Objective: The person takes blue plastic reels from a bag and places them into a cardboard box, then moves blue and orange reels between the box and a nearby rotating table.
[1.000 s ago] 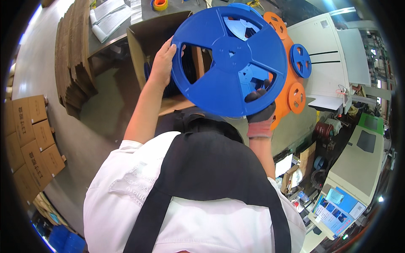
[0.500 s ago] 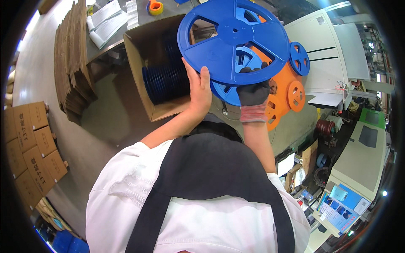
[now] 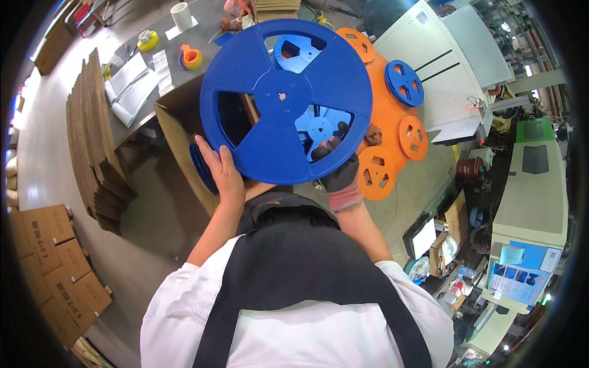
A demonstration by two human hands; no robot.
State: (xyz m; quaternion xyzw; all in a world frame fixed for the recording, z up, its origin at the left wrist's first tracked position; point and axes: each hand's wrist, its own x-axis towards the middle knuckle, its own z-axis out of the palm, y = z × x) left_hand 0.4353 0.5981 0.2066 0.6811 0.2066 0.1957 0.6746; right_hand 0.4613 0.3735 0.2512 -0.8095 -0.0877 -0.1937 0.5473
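Gloved right hand (image 3: pixel 339 170) grips the large blue reel (image 3: pixel 265 89) at its five o'clock edge, while the bare left hand (image 3: pixel 227 176), fingers outstretched, touches it at seven o'clock.

Exposure fine: big blue reel (image 3: pixel 276 83) evenly lit, reasonably sharp. Strong glare on the floor (image 3: pixel 46 116) well left of the reel, near blown out. Box (image 3: pixel 173 130) interior behind the reel sits in shadow; floor just below-left of the reel also darker. Fisheye bends the beige machine (image 3: pixel 531 190) far right of it. Black vignette around; far background soft.
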